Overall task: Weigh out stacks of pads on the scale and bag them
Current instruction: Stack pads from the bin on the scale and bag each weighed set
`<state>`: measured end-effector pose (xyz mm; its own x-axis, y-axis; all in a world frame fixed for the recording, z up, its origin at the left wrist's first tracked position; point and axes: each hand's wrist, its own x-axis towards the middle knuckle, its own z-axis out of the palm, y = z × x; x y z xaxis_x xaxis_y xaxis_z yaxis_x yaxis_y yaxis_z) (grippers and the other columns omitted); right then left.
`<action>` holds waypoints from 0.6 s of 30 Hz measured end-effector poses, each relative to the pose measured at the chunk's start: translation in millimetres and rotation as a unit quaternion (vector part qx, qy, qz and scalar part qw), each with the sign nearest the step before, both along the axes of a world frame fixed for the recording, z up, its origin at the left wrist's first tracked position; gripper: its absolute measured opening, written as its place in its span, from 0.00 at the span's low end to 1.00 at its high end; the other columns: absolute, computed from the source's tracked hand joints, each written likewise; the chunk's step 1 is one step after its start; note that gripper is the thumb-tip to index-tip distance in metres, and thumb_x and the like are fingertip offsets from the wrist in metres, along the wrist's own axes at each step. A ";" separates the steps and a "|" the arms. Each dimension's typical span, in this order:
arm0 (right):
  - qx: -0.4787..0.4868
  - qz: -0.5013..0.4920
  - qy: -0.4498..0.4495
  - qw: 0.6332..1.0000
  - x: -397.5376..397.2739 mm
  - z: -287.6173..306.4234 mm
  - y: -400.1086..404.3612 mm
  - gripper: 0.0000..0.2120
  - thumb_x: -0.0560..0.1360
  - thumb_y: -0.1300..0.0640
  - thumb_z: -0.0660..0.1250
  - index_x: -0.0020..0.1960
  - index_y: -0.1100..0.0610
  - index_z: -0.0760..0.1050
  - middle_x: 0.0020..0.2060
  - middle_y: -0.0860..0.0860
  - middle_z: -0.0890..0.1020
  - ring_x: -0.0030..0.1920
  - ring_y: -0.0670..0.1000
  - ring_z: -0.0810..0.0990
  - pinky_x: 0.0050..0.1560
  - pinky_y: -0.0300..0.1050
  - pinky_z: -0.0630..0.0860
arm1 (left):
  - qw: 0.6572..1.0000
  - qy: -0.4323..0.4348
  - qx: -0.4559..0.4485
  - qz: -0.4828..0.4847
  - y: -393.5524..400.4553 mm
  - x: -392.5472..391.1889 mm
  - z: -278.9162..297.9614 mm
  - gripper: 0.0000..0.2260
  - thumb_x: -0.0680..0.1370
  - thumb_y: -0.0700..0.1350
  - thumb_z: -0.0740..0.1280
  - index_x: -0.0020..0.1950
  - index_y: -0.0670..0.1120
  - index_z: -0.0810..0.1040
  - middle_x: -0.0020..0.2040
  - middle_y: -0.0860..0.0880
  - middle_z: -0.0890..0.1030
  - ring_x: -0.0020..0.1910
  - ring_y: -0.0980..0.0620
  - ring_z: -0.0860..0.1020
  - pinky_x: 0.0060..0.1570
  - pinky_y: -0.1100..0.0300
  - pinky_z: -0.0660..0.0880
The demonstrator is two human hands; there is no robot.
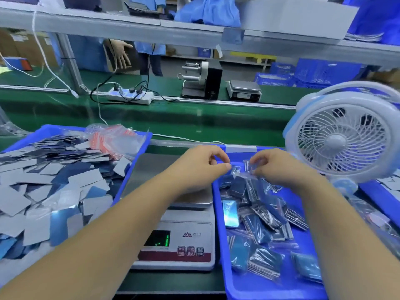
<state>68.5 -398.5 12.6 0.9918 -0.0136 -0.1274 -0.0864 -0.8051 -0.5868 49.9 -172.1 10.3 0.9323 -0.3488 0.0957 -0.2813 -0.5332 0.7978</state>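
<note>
Both hands meet over the far end of the right blue tray (268,286). My left hand (201,164) and my right hand (275,167) pinch the top of a small clear bag (243,173) that holds dark pads. Beneath them, several filled bags (264,221) of pads lie in that tray. The scale (179,234) stands between the trays, its steel pan bare and its green display lit. The left blue tray (141,146) is heaped with loose grey and blue pads (49,187), with a bundle of empty red-striped bags (112,141) at its back.
A white and blue desk fan (344,137) stands at the right, close to my right hand. Behind runs a green conveyor belt (173,118) with a power strip (129,95), a label dispenser (201,81) and a second scale (244,89). A person in blue stands beyond.
</note>
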 end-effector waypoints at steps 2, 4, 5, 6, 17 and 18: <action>-0.007 -0.008 -0.007 1.000 0.4 -12.4 -2.7 0.08 0.72 0.60 0.69 0.46 0.48 0.80 0.43 0.45 0.83 0.40 0.49 0.81 0.36 0.42 0.76 | 1.000 -0.008 0.029 -0.004 -4.9 -1.1 -6.3 0.02 0.78 0.52 0.68 0.49 0.56 0.80 0.31 0.57 0.74 0.28 0.61 0.70 0.35 0.62 0.67; 0.015 -0.010 -0.013 1.000 1.5 -18.0 -3.0 0.07 0.72 0.60 0.70 0.44 0.48 0.79 0.44 0.44 0.82 0.44 0.49 0.81 0.38 0.42 0.75 | 0.999 -0.011 0.039 -0.006 -7.5 -1.1 -10.2 0.02 0.78 0.51 0.68 0.48 0.56 0.80 0.28 0.58 0.73 0.28 0.61 0.70 0.35 0.62 0.66; 0.016 -0.010 -0.019 1.000 1.2 -17.4 -1.6 0.06 0.72 0.60 0.70 0.43 0.48 0.79 0.45 0.45 0.82 0.44 0.50 0.81 0.37 0.41 0.73 | 0.999 -0.011 0.042 -0.006 -7.9 -0.7 -11.4 0.02 0.78 0.50 0.68 0.48 0.56 0.80 0.27 0.59 0.72 0.28 0.61 0.70 0.35 0.62 0.66; 0.016 -0.009 -0.025 1.000 0.6 -15.9 0.5 0.06 0.72 0.60 0.70 0.44 0.48 0.79 0.45 0.46 0.82 0.44 0.49 0.81 0.37 0.41 0.72 | 0.999 -0.011 0.044 -0.007 -7.9 -0.2 -12.0 0.02 0.78 0.50 0.68 0.47 0.56 0.80 0.26 0.60 0.72 0.28 0.61 0.70 0.35 0.62 0.66; 0.017 0.163 -0.107 0.981 -28.2 41.9 107.8 0.06 0.73 0.57 0.69 0.47 0.49 0.81 0.42 0.45 0.83 0.41 0.47 0.79 0.43 0.43 0.75 | 0.998 -0.028 0.046 0.042 47.3 1.4 18.0 0.08 0.74 0.40 0.67 0.39 0.53 0.78 0.25 0.59 0.72 0.26 0.60 0.68 0.33 0.61 0.67; 0.002 0.175 -0.111 0.978 -28.4 43.1 120.0 0.07 0.73 0.57 0.68 0.49 0.48 0.80 0.43 0.45 0.83 0.40 0.46 0.78 0.42 0.42 0.75 | 0.997 -0.024 0.055 0.047 60.5 0.7 22.5 0.09 0.74 0.40 0.67 0.38 0.53 0.78 0.25 0.59 0.72 0.26 0.60 0.68 0.32 0.62 0.67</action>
<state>40.2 -278.5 55.7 0.9389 0.3317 0.0917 0.3237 -0.7609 -0.5624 50.6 -111.6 32.8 0.9566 -0.2711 0.1070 -0.2627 -0.6429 0.7195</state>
